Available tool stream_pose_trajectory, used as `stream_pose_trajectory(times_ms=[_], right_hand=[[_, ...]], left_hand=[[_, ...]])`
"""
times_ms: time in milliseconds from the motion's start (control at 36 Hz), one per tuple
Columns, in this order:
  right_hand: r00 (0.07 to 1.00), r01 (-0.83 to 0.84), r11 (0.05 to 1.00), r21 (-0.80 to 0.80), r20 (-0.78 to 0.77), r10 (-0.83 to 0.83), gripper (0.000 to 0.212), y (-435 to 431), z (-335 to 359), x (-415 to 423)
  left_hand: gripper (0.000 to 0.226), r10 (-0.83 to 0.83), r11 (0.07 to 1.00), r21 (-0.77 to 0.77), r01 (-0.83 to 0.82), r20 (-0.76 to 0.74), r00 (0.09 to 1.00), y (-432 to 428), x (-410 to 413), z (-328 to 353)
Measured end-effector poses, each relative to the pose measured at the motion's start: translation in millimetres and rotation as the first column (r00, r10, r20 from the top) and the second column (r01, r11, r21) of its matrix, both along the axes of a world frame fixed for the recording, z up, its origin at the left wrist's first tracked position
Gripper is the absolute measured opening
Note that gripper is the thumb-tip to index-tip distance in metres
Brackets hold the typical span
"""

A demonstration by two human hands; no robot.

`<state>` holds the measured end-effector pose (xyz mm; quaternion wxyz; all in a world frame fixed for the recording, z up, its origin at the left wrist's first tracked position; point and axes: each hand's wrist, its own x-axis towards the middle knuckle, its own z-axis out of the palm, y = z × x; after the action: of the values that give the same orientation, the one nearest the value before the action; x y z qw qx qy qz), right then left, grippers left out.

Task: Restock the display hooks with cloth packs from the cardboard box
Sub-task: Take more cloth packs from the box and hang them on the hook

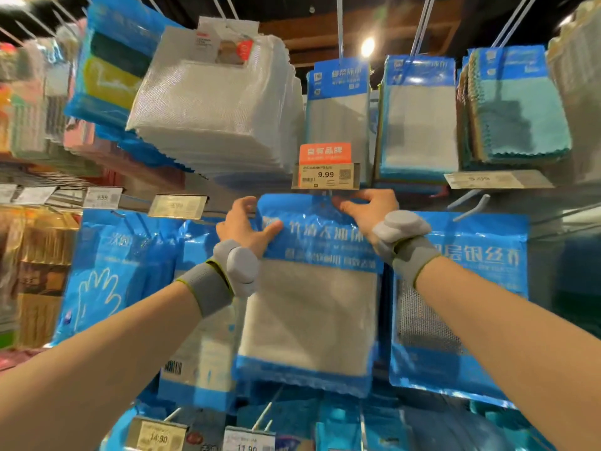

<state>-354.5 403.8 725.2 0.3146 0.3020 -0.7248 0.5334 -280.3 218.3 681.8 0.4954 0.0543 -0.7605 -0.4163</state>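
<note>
Both forearms (487,304) reach up toward the display. I see my left hand (244,227) gripping the blue cloth pack (312,304) at its upper left edge. My right hand (364,209) pinches the top by the hang hole, just under the 9.99 price tag (326,176). I judge this the hanging step. Next, the hole must thread onto a hook I cannot make out.

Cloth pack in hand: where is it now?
Head view, centre: left hand and right hand hold the cloth pack just under the 9.99 price tag, glove pack to its left.
</note>
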Motion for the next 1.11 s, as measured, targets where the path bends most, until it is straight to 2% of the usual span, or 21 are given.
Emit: stream_pose_trajectory(times_ms=[83,222,389,445,500,556,583,639,695,750,806,861,945,1111], right_hand=[[0.996,0.079,0.997,-0.009,-0.026,-0.080,0.033,-3.5,12.7,1.4],[0.972,0.235,0.971,0.052,-0.030,-0.234,0.022,-9.1,24.9,3.4],[0.977,0.210,0.977,0.029,0.016,-0.211,0.032,-6.8,15.8,-9.1],[0.968,0.249,0.967,0.048,0.010,-0.250,0.031,-9.0,7.9,-18.6],[0.893,0.448,0.886,0.123,-0.110,-0.436,0.035,-12.4,0.1,-25.6],[0.771,0.627,0.774,0.091,-0.214,-0.600,0.049,-16.1,-10.0,-23.9],[0.744,0.657,0.751,0.066,-0.220,-0.631,0.055,-19.2,-17.6,-20.7],[0.760,0.622,0.783,0.011,-0.252,-0.599,0.059,-25.1,-40.3,-17.8],[0.776,0.539,0.842,0.015,-0.400,-0.489,0.058,-29.5,-66.7,-21.6],[0.714,0.569,0.815,0.113,-0.560,-0.421,0.060,-30.9,-92.1,-31.9],[0.670,0.640,0.734,0.226,-0.632,-0.390,0.066,-29.2,-108.5,-39.2],[0.694,0.650,0.691,0.315,-0.617,-0.371,0.069,-26.3,-111.2,-41.8],[0.799,0.592,0.625,0.509,-0.473,-0.372,0.067,-25.3,-105.5,-50.0],[0.855,0.518,0.599,0.611,-0.357,-0.375,0.066,-27.1,-102.4,-69.6]], left_hand=[[0.075,-0.055,0.997,0.050,0.054,0.032,0.998,-3.6,-2.5,-3.5],[0.070,-0.149,0.988,0.051,0.147,0.050,0.988,-2.0,-6.7,-13.0],[0.066,-0.256,0.967,0.016,0.256,0.132,0.958,-1.7,-11.5,-19.3],[0.066,-0.263,0.964,-0.003,0.267,0.178,0.948,0.1,-13.3,-21.9],[0.069,-0.229,0.971,-0.013,0.238,0.218,0.949,-0.1,-15.4,-26.2],[0.072,-0.204,0.976,-0.023,0.216,0.242,0.949,-0.5,-14.9,-29.8],[0.072,-0.201,0.976,-0.027,0.214,0.251,0.947,-1.6,-14.6,-31.9],[0.072,-0.207,0.974,-0.030,0.223,0.258,0.944,-3.4,-15.0,-36.9],[0.070,-0.217,0.971,-0.044,0.236,0.265,0.940,-3.8,-15.0,-41.5],[0.071,-0.223,0.968,-0.051,0.245,0.265,0.938,-3.2,-15.7,-45.7],[0.074,-0.220,0.970,-0.044,0.240,0.270,0.937,-0.9,-16.2,-53.2],[0.075,-0.215,0.970,-0.049,0.237,0.271,0.938,-0.1,-16.7,-56.7],[0.071,-0.202,0.972,-0.056,0.229,0.304,0.931,1.2,-19.7,-61.5],[0.057,-0.172,0.982,-0.010,0.188,0.365,0.915,0.1,-28.3,-73.0]])
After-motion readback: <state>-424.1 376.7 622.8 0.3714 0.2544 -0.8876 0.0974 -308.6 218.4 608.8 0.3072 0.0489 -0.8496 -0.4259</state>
